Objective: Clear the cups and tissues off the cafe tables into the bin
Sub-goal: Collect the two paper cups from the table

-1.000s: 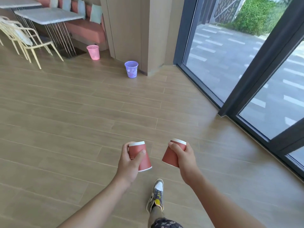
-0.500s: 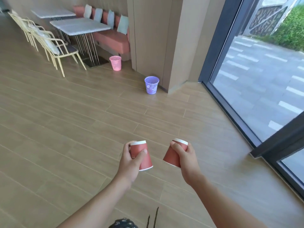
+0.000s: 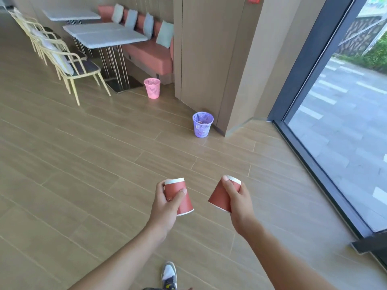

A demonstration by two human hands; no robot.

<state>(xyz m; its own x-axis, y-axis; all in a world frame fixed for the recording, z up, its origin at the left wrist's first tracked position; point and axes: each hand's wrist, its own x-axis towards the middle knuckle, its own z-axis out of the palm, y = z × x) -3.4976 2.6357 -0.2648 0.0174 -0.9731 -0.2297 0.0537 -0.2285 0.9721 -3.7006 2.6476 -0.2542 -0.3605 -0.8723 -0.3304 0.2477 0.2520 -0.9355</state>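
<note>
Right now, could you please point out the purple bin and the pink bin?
purple bin (image 3: 202,130): head view, on its mesh front wall.
pink bin (image 3: 152,92): head view, on its mesh front wall.

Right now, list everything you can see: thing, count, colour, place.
red cups: 2, white-rimmed, mouths down; left cup, right cup, one per hand
purple bin: 1, lilac mesh, on floor at the wooden pillar's foot, something inside
pink bin: 1, mesh, on floor by the bench end
tables: at least 2, white tops, far left
chairs: several, yellow frames, beside tables
bench: 1, salmon, along wall
cushions: 4, pale blue-grey, on bench
glass wall: 1, dark frame, right
shoe: 1, grey-white, bottom edge
left hand: grips left cup
right hand: grips right cup
</note>
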